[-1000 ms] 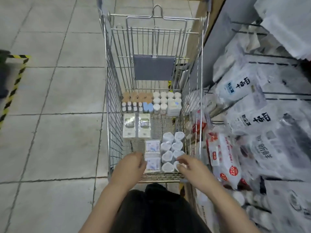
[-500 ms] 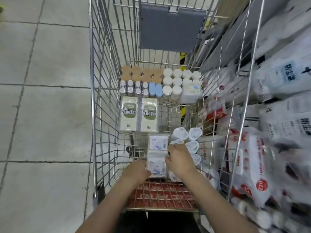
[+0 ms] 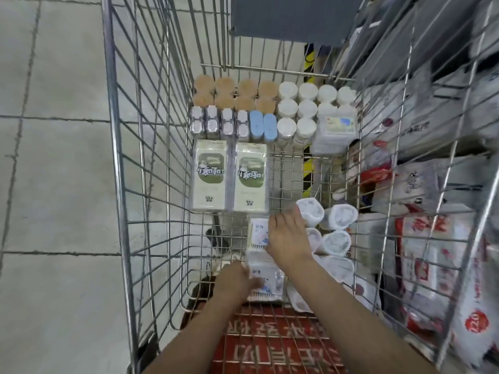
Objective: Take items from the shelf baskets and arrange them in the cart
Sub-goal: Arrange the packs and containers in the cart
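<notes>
Neatly rowed packs in wire cart

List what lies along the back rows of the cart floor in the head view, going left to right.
Round tan-lidded jars → small clear silver-capped boxes → two pale blue oval cases → round white-lidded jars → clear plastic box with a printed label.

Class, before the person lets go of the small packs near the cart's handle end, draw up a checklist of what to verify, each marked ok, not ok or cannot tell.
1. Left hand touches the near small pack: ok.
2. Right hand lies open over the far small pack: ok.
3. The two packs sit in one line: ok.
4. Packs lie flat on the cart floor: cannot tell.
5. White tubs all upright: not ok, they lie on their sides.
</notes>
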`<state>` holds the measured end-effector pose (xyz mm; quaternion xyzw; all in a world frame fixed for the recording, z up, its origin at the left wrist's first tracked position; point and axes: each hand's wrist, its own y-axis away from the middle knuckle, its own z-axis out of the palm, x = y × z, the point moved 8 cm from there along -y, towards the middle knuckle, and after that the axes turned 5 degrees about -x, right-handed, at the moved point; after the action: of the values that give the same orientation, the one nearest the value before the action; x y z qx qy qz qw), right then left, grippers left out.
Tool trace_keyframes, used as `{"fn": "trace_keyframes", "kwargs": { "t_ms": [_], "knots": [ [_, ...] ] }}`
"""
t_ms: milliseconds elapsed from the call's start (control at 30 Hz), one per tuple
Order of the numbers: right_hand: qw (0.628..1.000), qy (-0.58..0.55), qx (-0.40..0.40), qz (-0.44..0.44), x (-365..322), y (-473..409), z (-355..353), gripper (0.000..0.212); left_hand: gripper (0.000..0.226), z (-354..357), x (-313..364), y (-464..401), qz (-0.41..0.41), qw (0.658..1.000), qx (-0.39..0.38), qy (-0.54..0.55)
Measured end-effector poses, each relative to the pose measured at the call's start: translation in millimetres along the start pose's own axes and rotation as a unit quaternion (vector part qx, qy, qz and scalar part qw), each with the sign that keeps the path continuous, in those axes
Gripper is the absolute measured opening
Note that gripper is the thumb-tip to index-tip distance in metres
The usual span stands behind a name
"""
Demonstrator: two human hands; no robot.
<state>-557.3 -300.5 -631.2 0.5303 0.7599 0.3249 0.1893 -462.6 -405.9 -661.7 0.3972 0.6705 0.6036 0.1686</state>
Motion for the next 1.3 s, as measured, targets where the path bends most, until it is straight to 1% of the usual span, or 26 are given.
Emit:
{"fn": "trace_keyframes", "kwargs": {
  "t_ms": [100, 233, 400, 467, 533, 633, 700, 767, 833, 900, 967, 1033, 1133, 1200, 1233, 1300],
  "knots": [
    [1.000, 0.006, 0.017, 0.015, 0, 0, -1, 0.057, 0.032, -3, -1, -1, 0.012, 1.000, 0.009, 0.002],
    [0.999, -0.022, 0.036, 0.016, 3, 7, -5, 0.054, 0.023, -7, 0, 5, 0.018, 1.000, 0.020, 0.004],
    [0.996, -0.070, 0.061, 0.004, 7, 16, -9, 0.050, 0.032, -7, -2, 13, 0.021, 1.000, 0.017, -0.002],
    [0.994, -0.074, 0.082, 0.002, 7, 22, -12, 0.044, 0.032, -7, -5, 15, 0.017, 1.000, 0.004, 0.007],
    [0.989, -0.086, 0.121, -0.002, 7, 27, -18, 0.037, 0.028, -8, -5, 16, 0.021, 0.999, -0.012, 0.021],
    [0.980, -0.158, 0.122, -0.016, 7, 33, -19, 0.035, 0.022, -13, -4, 24, 0.024, 0.998, -0.017, 0.057],
    [0.963, -0.234, 0.136, 0.001, 14, 40, -25, 0.037, 0.018, -18, -5, 34, 0.032, 0.996, -0.007, 0.077],
    [0.927, -0.331, 0.172, 0.032, 26, 52, -36, 0.036, 0.014, -25, -7, 45, 0.046, 0.994, 0.009, 0.099],
    [0.873, -0.447, 0.180, 0.066, 38, 63, -43, 0.032, 0.019, -36, -6, 59, 0.065, 0.989, 0.025, 0.134],
    [0.798, -0.566, 0.186, 0.090, 47, 77, -48, 0.029, 0.023, -49, -3, 74, 0.089, 0.982, 0.045, 0.162],
    [0.726, -0.647, 0.194, 0.125, 56, 95, -53, 0.035, 0.022, -62, 0, 92, 0.108, 0.974, 0.067, 0.189],
    [0.659, -0.706, 0.207, 0.159, 65, 117, -57, 0.037, 0.017, -77, 4, 114, 0.125, 0.966, 0.087, 0.207],
    [0.575, -0.758, 0.235, 0.199, 78, 159, -69, 0.035, 0.018, -101, 16, 153, 0.169, 0.957, 0.102, 0.213],
    [0.519, -0.790, 0.234, 0.225, 79, 191, -72, 0.030, 0.017, -115, 22, 180, 0.189, 0.947, 0.094, 0.244],
    [0.488, -0.809, 0.236, 0.230, 79, 207, -73, 0.028, 0.021, -123, 26, 191, 0.200, 0.942, 0.089, 0.256],
    [0.412, -0.846, 0.248, 0.231, 76, 237, -73, 0.035, 0.035, -137, 35, 211, 0.215, 0.936, 0.078, 0.269]
  ]
}}
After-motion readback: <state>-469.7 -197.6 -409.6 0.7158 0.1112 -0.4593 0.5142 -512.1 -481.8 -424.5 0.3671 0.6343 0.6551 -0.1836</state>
